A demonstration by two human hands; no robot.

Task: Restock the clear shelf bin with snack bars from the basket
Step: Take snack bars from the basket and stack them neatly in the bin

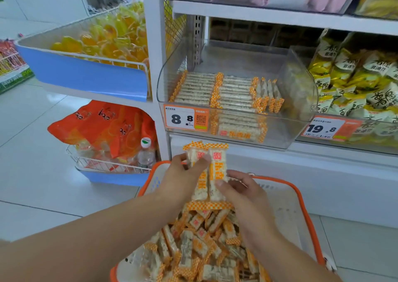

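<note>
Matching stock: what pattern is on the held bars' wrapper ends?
Orange-and-white checks on the held bars, head view.

clear glossy plastic shelf bin (301, 101), shiny film-wrapped snack bars (217, 170), matt plastic basket (288, 208)

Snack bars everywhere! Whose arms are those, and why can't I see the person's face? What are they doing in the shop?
The camera sits on the person's head and looks down, so you only see their arms. Both hands hold a small bunch of snack bars upright: the left hand grips one side, the right hand the other. Below them is an orange-rimmed basket piled with loose bars. Above is a clear shelf bin with neat rows of the same bars and room left at the back. A price tag reads 8.8. The bars in hand probably go into that bin.
</note>
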